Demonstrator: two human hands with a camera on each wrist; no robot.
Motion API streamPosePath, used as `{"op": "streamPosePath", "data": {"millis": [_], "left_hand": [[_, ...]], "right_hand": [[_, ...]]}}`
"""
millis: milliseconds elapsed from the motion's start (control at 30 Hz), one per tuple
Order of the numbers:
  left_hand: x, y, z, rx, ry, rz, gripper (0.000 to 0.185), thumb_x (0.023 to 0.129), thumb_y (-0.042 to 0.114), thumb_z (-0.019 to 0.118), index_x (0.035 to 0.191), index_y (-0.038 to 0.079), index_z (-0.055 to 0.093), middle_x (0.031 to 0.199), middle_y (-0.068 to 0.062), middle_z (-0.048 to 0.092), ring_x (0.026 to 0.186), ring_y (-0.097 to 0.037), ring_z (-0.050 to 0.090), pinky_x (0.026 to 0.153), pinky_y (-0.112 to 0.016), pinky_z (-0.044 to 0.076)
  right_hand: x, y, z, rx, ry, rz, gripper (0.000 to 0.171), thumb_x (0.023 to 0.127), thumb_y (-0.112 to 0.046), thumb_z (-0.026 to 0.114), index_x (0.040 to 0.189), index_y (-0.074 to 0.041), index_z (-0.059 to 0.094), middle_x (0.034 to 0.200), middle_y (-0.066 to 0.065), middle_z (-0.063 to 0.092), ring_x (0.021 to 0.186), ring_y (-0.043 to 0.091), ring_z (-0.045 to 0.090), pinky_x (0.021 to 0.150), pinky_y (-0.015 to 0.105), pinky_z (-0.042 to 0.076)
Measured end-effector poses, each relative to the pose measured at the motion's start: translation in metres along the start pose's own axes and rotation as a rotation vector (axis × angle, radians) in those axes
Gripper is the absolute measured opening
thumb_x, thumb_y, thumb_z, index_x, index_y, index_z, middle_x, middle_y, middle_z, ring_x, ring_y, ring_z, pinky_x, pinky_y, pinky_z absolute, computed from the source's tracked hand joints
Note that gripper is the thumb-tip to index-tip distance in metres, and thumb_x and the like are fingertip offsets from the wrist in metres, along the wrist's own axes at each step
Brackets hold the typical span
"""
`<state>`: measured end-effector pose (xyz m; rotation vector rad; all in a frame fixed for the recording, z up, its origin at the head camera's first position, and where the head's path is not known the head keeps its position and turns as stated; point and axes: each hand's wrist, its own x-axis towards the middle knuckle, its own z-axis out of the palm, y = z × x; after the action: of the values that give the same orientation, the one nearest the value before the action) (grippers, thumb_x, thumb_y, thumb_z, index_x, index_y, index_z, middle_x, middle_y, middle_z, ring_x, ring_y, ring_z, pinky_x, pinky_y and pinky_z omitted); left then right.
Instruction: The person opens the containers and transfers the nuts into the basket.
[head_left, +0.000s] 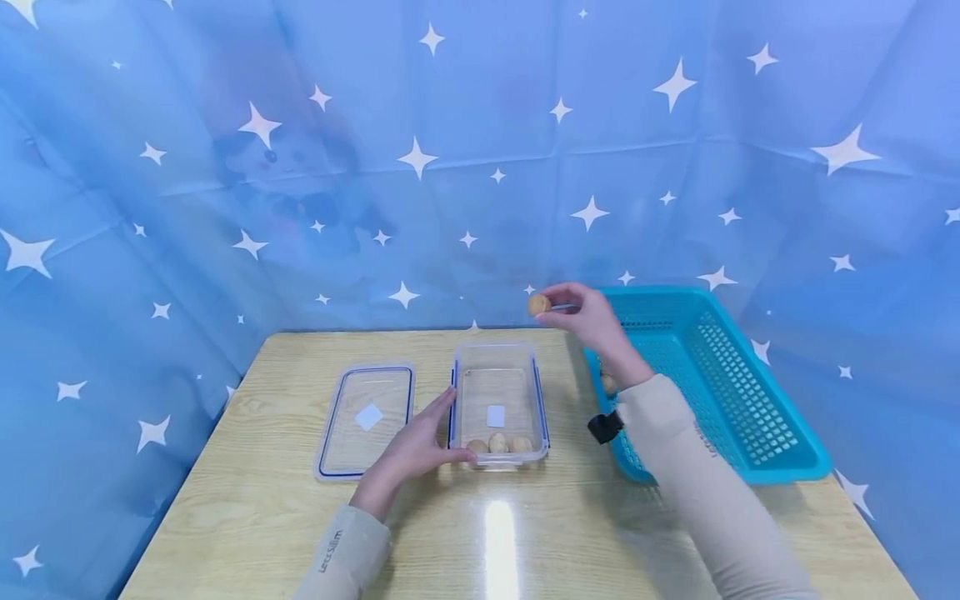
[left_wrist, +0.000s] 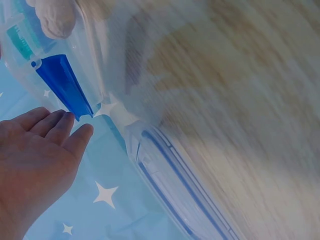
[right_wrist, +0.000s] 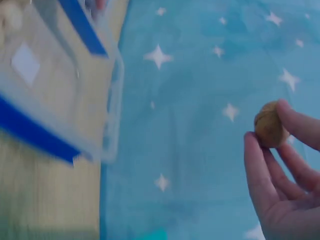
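The right hand (head_left: 592, 321) pinches a walnut (head_left: 537, 305) lightly above the clear box (head_left: 498, 406), which the flat left hand (head_left: 415, 450) steadies; it could slip and roll off the worktop (head_left: 285, 500).

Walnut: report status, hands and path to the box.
Right hand pinches walnut, raised behind clear box. Left hand flat against box side. Three walnuts inside; lid off, path open.

Clear lid (head_left: 365, 419) on wooden table (head_left: 247, 500), blue starred backdrop (head_left: 420, 158)
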<state>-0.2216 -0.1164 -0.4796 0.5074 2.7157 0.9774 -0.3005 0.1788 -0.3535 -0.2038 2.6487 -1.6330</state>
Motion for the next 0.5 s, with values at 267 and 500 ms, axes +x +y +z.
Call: {"op": "streamPosePath", "data": {"millis": [267, 500], "left_hand": [[0.000, 0.000, 0.003, 0.016, -0.001, 0.004, 0.114, 0.073, 0.059, 0.079, 0.160, 0.013, 0.020, 0.167, -0.009, 0.019, 0.150, -0.037, 0.030, 0.122, -0.054, 0.031], [0.001, -0.002, -0.001, 0.020, 0.005, 0.001, 0.111, 0.076, 0.054, 0.080, 0.160, 0.013, 0.020, 0.167, -0.009, 0.020, 0.150, -0.037, 0.030, 0.122, -0.055, 0.031]], "right_hand": [[-0.007, 0.031, -0.055, -0.047, 0.123, 0.044, 0.055, 0.095, -0.036, 0.068, 0.140, -0.008, 0.053, 0.139, 0.019, 0.056, 0.128, 0.035, 0.054, 0.107, 0.052, 0.048], [-0.010, 0.070, -0.074, -0.094, 0.136, 0.121, 0.056, 0.098, -0.033, 0.064, 0.142, -0.003, 0.049, 0.140, 0.024, 0.054, 0.127, 0.037, 0.052, 0.108, 0.054, 0.047]]}}
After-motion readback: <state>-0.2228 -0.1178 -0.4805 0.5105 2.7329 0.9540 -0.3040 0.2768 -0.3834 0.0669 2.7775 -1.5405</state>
